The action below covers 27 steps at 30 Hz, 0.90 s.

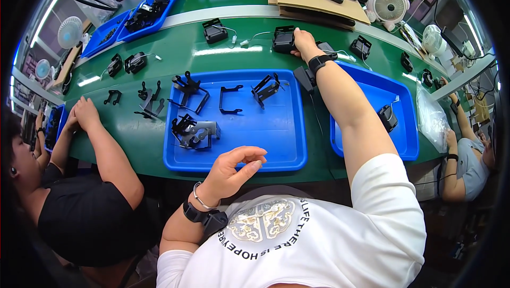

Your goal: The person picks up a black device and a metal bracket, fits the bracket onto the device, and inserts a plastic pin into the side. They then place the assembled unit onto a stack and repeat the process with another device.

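black device in right hand, forearm over blue tray

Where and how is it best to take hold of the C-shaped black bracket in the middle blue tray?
I would pinch the C-shaped bracket by its long straight bar, from above, with the empty left hand. The bar forms its left side, and the opening faces right, so a thumb should fit inside; neighbouring brackets stand apart from it.

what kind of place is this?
Likely a small-parts assembly workshop: a long green workbench, a blue plastic tray holding black brackets, and other people along the bench.
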Tool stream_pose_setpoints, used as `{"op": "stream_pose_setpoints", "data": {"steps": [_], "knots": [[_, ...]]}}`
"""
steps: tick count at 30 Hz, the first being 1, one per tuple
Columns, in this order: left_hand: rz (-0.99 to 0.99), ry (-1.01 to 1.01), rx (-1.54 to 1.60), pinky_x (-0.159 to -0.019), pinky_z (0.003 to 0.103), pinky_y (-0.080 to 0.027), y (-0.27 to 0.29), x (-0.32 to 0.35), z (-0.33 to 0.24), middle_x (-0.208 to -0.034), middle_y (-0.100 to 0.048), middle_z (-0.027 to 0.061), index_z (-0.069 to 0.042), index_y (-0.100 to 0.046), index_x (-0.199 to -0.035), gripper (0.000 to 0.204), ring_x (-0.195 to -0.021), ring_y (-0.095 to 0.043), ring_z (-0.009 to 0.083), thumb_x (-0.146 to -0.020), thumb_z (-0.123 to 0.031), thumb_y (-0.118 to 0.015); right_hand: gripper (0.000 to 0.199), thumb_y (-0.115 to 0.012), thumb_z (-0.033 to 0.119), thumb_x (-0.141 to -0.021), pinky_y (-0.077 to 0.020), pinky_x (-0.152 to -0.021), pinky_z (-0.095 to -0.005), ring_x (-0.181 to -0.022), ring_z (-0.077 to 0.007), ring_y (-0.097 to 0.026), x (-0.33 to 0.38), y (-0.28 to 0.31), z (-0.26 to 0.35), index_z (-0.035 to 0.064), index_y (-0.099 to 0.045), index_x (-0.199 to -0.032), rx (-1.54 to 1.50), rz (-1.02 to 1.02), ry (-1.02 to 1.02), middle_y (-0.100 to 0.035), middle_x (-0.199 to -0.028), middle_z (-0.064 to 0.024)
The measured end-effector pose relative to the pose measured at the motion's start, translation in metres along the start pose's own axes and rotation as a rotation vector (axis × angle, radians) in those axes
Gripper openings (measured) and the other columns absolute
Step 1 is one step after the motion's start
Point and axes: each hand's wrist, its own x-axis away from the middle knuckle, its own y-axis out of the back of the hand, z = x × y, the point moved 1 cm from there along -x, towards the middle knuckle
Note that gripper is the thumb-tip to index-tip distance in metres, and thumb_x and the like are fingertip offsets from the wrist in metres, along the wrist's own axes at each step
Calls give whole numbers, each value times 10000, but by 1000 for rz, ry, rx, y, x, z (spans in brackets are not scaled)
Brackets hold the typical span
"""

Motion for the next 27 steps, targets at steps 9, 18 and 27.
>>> {"op": "stream_pose_setpoints", "data": {"steps": [9,18,27], "knots": [[-12,47,52,-778,256,-477,-5,1,3,-941,-606,89,23,-541,-1087,223,-865,-579,137,-868,-13,-524,370,-395,322,-926,-479,-484,-328,-643,-245,-578,-29,-1,-19,-5,-553,-999,156,-16,281,-580,-806,-124],[-53,106,131,-788,267,-481,1,-1,11,-950,-609,98,22,-536,-1083,227,-863,-584,145,-857,-4,-529,374,-442,313,-894,-507,-690,-428,-815,-351,-615,10,17,22,-24,-591,-958,824,-81,386,-620,-956,-203],[-7,226,251,-809,302,-483,9,1,3,-962,-608,129,43,-513,-1099,274,-887,-593,184,-830,8,-552,513,-578,337,-769,-451,-864,-404,-1030,-341,-562,-70,149,103,-22,-529,-1132,739,-468,270,-594,-1074,-218]]}}
